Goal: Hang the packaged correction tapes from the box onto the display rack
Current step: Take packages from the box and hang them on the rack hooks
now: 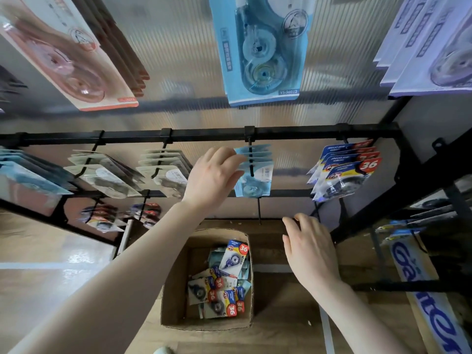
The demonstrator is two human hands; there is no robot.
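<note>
Below the black rack bar [204, 135], open floor surrounded a cardboard box [176, 284] of loose correction tape packs [233, 256]. Neighbouring hooks crowded both sides with blue-and-red packs [344, 172] and pale packs [163, 169]. The left hand [213, 175] pinched blue packs [255, 172] hanging upright, long axis vertical, on a hook; the right hand [310, 247] hovered relaxed, fingers loosely spread, holding nothing.
</note>
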